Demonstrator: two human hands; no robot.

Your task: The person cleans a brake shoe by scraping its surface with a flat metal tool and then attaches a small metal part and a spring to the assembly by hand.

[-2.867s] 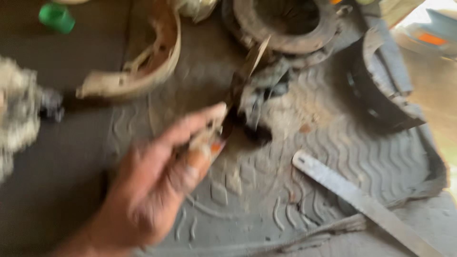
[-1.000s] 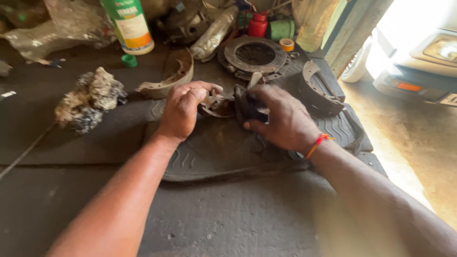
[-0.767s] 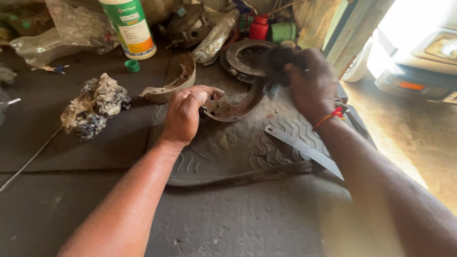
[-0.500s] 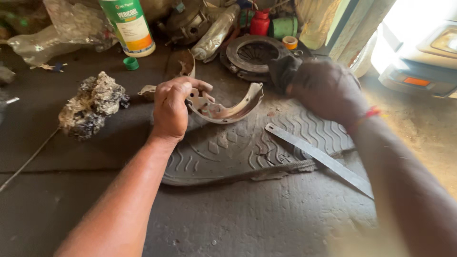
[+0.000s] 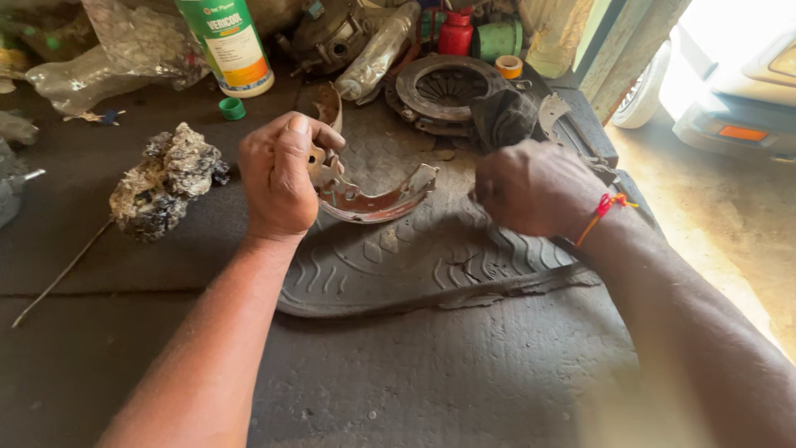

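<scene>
**Rusty brake shoe, held up over the rubber mat**

Curved brake shoe (image 5: 373, 199) up off the bench, pinched at its left end by the left hand (image 5: 278, 178), thumb on top, fingers wrapped round the metal web. Rest of the arc sticking out to the right, free in the air, just above the ribbed rubber mat (image 5: 431, 265). Looks like stiff steel, no flex at all, probably fairly hefty for its size. Rust and grime all over, so likely gritty rather than slippery, though edges and the notched end look sharp-ish. Safest to grab by the flat web or the ends, not the worn lining face.

Right hand (image 5: 535, 187) close by on the right, closed into a loose fist around a dark rag (image 5: 504, 116), red thread round the wrist, not touching the shoe.

Further out: a round clutch plate (image 5: 448, 87) behind the mat, a green and white spray can (image 5: 228, 46) at the back left with a green cap (image 5: 231, 108) near it, and a grubby wad of waste (image 5: 166, 178) off to the left.
</scene>
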